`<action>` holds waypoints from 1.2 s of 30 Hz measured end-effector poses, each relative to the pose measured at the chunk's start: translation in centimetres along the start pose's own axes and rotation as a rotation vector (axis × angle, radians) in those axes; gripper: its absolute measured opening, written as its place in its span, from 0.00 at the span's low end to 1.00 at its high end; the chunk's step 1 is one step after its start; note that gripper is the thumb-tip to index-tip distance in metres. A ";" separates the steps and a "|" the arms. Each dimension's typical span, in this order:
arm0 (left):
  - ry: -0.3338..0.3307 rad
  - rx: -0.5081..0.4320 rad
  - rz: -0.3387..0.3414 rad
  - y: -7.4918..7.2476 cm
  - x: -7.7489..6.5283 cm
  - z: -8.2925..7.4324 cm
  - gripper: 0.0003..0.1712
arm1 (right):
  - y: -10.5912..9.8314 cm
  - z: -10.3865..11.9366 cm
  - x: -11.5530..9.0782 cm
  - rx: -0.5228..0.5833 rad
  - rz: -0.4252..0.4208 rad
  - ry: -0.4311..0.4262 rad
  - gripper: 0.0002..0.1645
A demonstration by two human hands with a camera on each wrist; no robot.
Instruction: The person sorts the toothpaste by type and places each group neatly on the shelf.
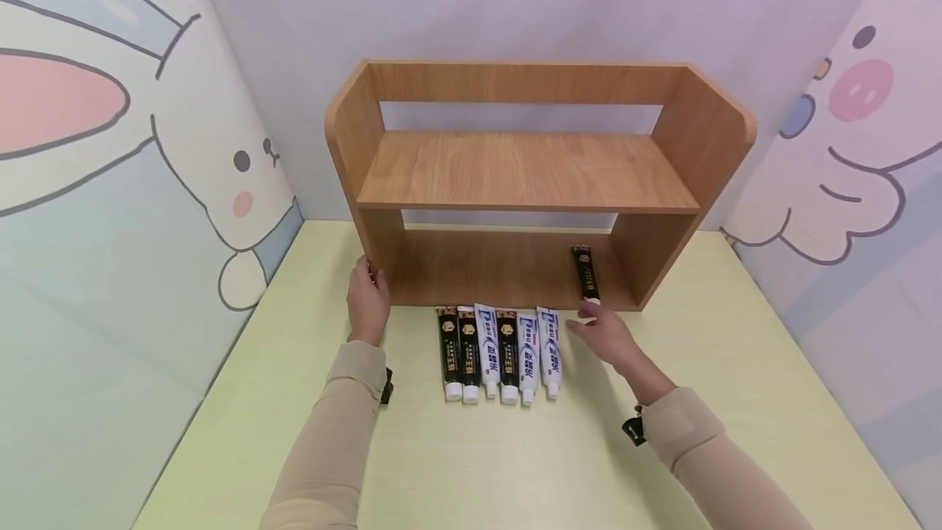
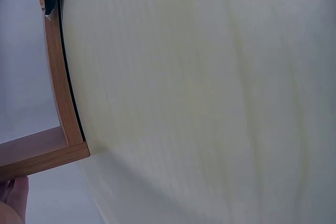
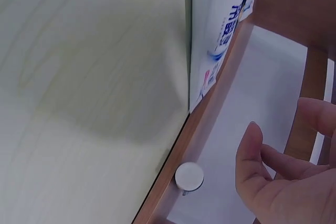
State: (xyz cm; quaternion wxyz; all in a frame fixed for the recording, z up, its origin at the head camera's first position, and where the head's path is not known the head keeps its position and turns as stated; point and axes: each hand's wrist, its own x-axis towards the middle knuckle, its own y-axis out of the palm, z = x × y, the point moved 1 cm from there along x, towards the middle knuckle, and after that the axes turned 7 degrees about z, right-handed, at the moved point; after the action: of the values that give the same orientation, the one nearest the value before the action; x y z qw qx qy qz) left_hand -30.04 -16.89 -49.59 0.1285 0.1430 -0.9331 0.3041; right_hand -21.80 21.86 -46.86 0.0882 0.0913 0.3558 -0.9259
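Note:
A two-tier wooden shelf stands on the table. My left hand grips the lower front edge of its left side panel; in the left wrist view, part of that hand touches the panel. A black toothpaste tube lies on the bottom board near the right end, its white cap toward the front. Just in front of it is my right hand, fingers apart and loosely bent, holding nothing. The right wrist view shows that hand separate from the cap.
Black tubes and white tubes of toothpaste lie in a row before the shelf, caps toward me. The shelf's upper board sits above the lower tier. Cartoon-printed walls border the pale table.

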 end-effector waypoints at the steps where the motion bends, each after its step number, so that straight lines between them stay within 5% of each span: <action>1: -0.002 0.000 -0.001 0.0 0.0 0.0 0.19 | 0.2 0.1 -0.1 -0.004 0.002 0.005 0.31; 22: -0.019 -0.005 0.011 0.1 0.0 -0.1 0.20 | 3.7 0.5 -0.7 -0.037 0.065 0.023 0.32; 36: -0.009 0.010 0.004 0.0 0.0 -0.1 0.19 | 4.8 0.7 -1.2 -0.051 0.093 0.162 0.36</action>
State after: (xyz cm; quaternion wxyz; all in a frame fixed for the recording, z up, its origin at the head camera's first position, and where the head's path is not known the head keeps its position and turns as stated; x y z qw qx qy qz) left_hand -30.00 -16.82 -49.51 0.1229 0.1432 -0.9324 0.3082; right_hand -19.63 18.00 -49.10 0.1045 0.1800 0.3804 -0.9011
